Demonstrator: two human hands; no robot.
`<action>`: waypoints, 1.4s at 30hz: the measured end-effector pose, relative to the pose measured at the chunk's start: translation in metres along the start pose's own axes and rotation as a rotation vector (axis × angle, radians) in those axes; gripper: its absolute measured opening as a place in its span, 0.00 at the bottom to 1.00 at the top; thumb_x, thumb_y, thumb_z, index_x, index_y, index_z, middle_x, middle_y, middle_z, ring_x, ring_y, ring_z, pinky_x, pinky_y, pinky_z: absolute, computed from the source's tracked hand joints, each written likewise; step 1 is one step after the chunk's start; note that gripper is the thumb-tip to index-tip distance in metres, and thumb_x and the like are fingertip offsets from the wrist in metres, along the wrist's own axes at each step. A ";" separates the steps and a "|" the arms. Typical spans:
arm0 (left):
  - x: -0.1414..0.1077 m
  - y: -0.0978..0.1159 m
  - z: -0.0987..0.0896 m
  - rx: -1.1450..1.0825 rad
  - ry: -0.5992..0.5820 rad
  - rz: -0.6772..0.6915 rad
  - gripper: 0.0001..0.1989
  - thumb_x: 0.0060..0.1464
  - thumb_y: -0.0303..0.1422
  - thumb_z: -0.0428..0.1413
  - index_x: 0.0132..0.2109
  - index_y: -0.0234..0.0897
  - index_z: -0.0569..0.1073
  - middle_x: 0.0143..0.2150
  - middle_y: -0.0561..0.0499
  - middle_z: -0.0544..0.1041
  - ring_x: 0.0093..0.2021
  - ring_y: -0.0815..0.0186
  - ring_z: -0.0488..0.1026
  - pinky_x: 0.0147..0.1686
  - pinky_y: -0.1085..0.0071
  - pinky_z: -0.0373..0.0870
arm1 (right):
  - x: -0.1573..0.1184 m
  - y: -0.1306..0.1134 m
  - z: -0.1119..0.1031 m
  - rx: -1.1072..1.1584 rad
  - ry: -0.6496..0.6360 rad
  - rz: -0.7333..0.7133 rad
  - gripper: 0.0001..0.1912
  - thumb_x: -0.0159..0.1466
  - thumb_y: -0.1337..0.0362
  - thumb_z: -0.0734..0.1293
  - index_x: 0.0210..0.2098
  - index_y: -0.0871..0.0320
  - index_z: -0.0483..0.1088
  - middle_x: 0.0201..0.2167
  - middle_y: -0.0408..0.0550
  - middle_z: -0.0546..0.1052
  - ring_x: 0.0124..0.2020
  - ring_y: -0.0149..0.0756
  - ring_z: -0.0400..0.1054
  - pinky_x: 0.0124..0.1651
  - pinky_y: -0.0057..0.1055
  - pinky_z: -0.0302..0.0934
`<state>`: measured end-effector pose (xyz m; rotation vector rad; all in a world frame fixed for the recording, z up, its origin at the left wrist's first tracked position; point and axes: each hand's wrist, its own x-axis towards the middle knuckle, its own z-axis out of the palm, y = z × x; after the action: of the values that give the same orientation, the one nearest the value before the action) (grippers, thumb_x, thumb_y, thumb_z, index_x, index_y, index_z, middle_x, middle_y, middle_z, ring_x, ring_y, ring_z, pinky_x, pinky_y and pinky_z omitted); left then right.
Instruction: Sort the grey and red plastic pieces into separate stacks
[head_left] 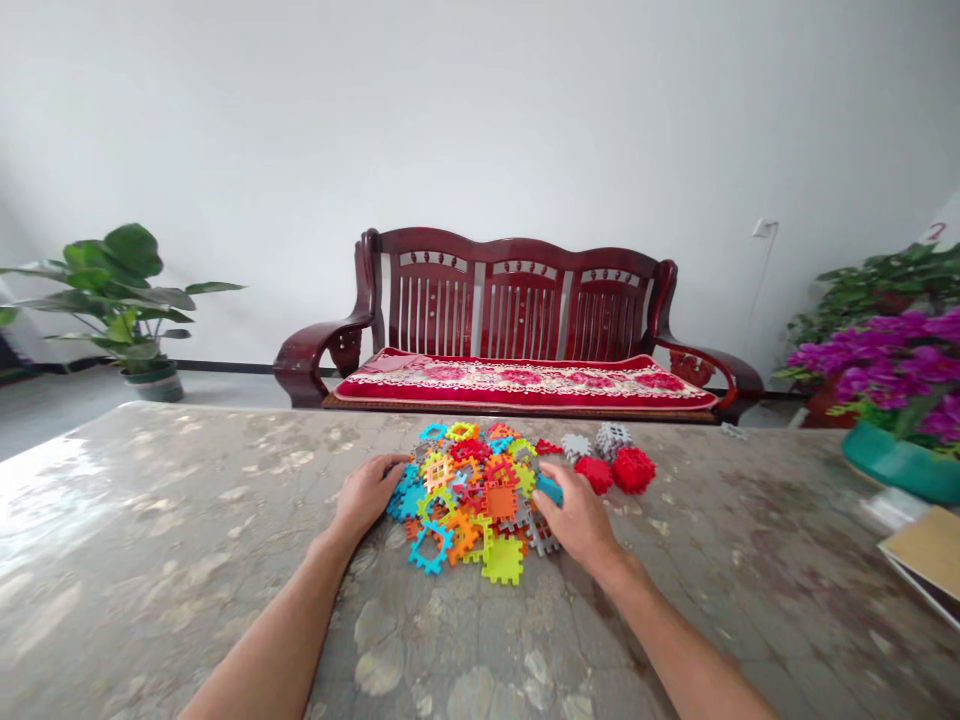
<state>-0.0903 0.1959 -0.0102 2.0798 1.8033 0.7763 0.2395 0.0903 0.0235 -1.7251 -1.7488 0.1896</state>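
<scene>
A heap of plastic interlocking tiles (469, 470) with notched edges, in blue, orange, green, red and grey, lies between my two hands. My left hand (367, 495) rests at the heap's left edge, fingers stretched out beside some blue tiles (409, 490); its fingertips are partly hidden. On the right side, my right hand (577, 512) grips a blue tile (550, 488) between thumb and fingers. At the near edge of the heap lie a solid lime-green tile (503, 562) and a blue frame-shaped tile (431, 547).
Right of the heap sit red tiles joined into a block (634, 469), another red piece (594, 474) and grey pieces (613, 438). A teal flower pot (896, 465) and a cardboard-coloured box (926, 555) stand at the table's right. Behind the table (187, 560) is a wooden bench (517, 300).
</scene>
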 end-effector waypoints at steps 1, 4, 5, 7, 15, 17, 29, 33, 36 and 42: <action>0.000 0.000 0.000 -0.002 0.001 0.002 0.19 0.60 0.39 0.46 0.49 0.43 0.77 0.52 0.51 0.79 0.53 0.59 0.73 0.52 0.68 0.66 | 0.001 -0.005 0.005 0.020 -0.011 0.011 0.24 0.61 0.59 0.64 0.55 0.57 0.68 0.52 0.51 0.76 0.54 0.45 0.68 0.57 0.41 0.60; -0.001 0.002 -0.001 -0.007 0.007 -0.002 0.18 0.60 0.39 0.46 0.49 0.43 0.77 0.51 0.51 0.79 0.52 0.59 0.74 0.51 0.68 0.66 | 0.004 -0.014 0.014 0.074 -0.032 0.060 0.25 0.61 0.57 0.65 0.56 0.58 0.68 0.52 0.53 0.76 0.54 0.46 0.68 0.56 0.41 0.60; -0.001 0.003 -0.001 -0.007 0.009 -0.007 0.18 0.60 0.39 0.46 0.49 0.43 0.77 0.51 0.51 0.79 0.52 0.59 0.74 0.51 0.67 0.66 | 0.005 -0.015 0.016 0.081 -0.029 0.072 0.26 0.60 0.57 0.65 0.56 0.57 0.68 0.52 0.53 0.77 0.54 0.46 0.68 0.57 0.41 0.60; -0.002 0.005 -0.002 -0.006 0.016 -0.014 0.18 0.59 0.39 0.46 0.48 0.44 0.78 0.51 0.51 0.80 0.51 0.59 0.74 0.50 0.67 0.66 | 0.007 -0.017 0.022 0.086 -0.008 0.080 0.26 0.60 0.57 0.66 0.56 0.57 0.68 0.52 0.53 0.76 0.55 0.47 0.68 0.58 0.42 0.60; -0.002 0.005 0.000 -0.048 0.041 -0.019 0.16 0.58 0.37 0.49 0.46 0.43 0.79 0.49 0.51 0.80 0.50 0.59 0.75 0.48 0.68 0.67 | 0.005 -0.018 0.045 0.205 0.111 0.008 0.20 0.60 0.60 0.65 0.51 0.56 0.71 0.50 0.51 0.76 0.52 0.45 0.69 0.57 0.43 0.61; -0.002 0.004 0.001 -0.058 0.047 -0.020 0.16 0.58 0.37 0.49 0.46 0.43 0.79 0.48 0.51 0.81 0.49 0.59 0.75 0.48 0.68 0.68 | 0.004 -0.019 0.049 0.230 0.115 -0.060 0.18 0.62 0.61 0.64 0.51 0.54 0.71 0.50 0.50 0.76 0.53 0.43 0.68 0.58 0.43 0.61; -0.004 0.008 0.001 -0.168 0.102 0.036 0.17 0.59 0.40 0.47 0.45 0.42 0.79 0.47 0.49 0.80 0.48 0.59 0.75 0.50 0.65 0.68 | -0.006 -0.004 0.040 0.141 0.254 -0.163 0.16 0.66 0.62 0.59 0.49 0.55 0.73 0.48 0.51 0.77 0.52 0.42 0.68 0.58 0.44 0.60; -0.006 0.013 -0.001 -0.192 0.108 0.187 0.18 0.60 0.43 0.47 0.44 0.41 0.78 0.47 0.49 0.80 0.50 0.59 0.74 0.53 0.64 0.67 | -0.009 0.005 0.039 0.086 0.237 -0.139 0.16 0.66 0.63 0.57 0.48 0.56 0.73 0.47 0.51 0.77 0.51 0.43 0.68 0.57 0.44 0.61; -0.008 0.016 -0.002 -0.201 0.075 0.281 0.17 0.60 0.44 0.49 0.45 0.43 0.78 0.47 0.50 0.80 0.51 0.59 0.74 0.54 0.64 0.66 | -0.008 0.005 0.041 0.053 0.227 -0.144 0.17 0.66 0.63 0.57 0.49 0.56 0.73 0.47 0.51 0.77 0.51 0.42 0.68 0.56 0.43 0.61; -0.011 0.019 0.000 -0.143 0.030 0.346 0.20 0.55 0.48 0.55 0.49 0.42 0.77 0.51 0.48 0.78 0.53 0.56 0.73 0.57 0.61 0.65 | -0.007 0.007 0.047 0.042 0.206 -0.121 0.17 0.67 0.63 0.56 0.48 0.56 0.73 0.47 0.51 0.78 0.50 0.41 0.68 0.56 0.42 0.62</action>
<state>-0.0757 0.1817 -0.0023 2.3225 1.3697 0.9950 0.2190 0.1010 -0.0185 -1.5452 -1.6779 -0.0043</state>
